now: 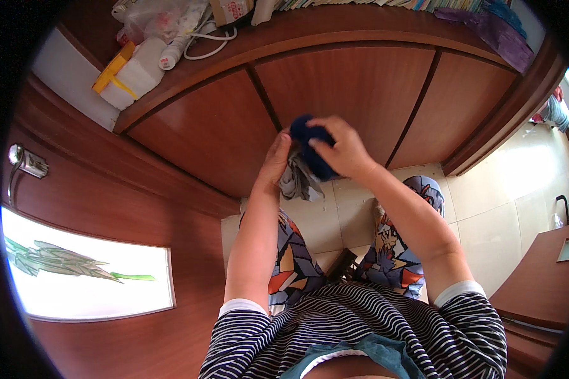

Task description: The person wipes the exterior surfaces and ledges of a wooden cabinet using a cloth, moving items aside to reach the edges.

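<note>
A dark blue fabric-like item (308,142) is held up between both hands, in front of the cabinet doors; blur and the fingers hide its exact kind. My right hand (343,147) curls over it from the right, with thumb and fingers on its surface. From the left, my left hand (276,161) meets its edge, thumb pointing up. Crumpled grey cloth (297,180) hangs from beside the left palm, under the blue item. Whether the cloth and the blue item are joined is hidden.
Reddish-brown cabinet doors (346,94) stand ahead, below a ledge (313,35) bearing a white box (140,71), a white cable (213,52), books (341,4) and a purple bag (495,35). A wooden door (123,213) with a metal handle (28,161) is at left. Tiled floor (486,208) extends right.
</note>
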Demonstrator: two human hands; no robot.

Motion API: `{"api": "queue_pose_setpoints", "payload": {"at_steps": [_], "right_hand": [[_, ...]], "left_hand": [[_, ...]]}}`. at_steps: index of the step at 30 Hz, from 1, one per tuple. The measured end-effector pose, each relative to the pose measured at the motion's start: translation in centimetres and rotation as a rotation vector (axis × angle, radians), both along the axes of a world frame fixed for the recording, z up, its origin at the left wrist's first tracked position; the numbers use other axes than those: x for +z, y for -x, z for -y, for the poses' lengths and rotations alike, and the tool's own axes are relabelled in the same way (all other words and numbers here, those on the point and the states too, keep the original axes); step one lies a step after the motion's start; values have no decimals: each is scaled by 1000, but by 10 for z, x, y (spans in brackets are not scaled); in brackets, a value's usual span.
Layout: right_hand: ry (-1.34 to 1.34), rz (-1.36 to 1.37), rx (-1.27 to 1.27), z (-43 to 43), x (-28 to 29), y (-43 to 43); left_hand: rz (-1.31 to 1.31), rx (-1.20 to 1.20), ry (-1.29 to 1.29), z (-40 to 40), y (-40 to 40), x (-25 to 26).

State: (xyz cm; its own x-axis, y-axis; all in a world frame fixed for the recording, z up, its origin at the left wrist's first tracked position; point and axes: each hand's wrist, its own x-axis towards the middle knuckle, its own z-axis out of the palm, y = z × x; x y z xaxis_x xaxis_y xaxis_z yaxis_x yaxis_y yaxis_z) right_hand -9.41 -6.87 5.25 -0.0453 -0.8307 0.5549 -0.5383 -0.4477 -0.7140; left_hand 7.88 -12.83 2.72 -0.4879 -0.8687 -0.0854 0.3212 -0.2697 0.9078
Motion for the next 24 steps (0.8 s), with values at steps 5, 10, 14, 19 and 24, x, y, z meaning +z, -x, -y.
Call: {"api": "queue_pose_setpoints", "payload": {"at_steps": [5, 10, 14, 19, 24], "right_hand": [[505, 258, -764, 6, 37, 93], [494, 547, -835, 18, 62, 126], [633, -225, -914, 42, 56, 68], [368, -152, -336, 33, 41, 16], [303, -110, -412, 4, 30, 29]], "left_hand": [[83, 215, -77, 28, -13, -1], [84, 250, -73, 32, -16, 2], [197, 416, 175, 29, 0, -1], [489, 477, 619, 17, 10, -13], [625, 537, 810, 6, 13, -20]]}}
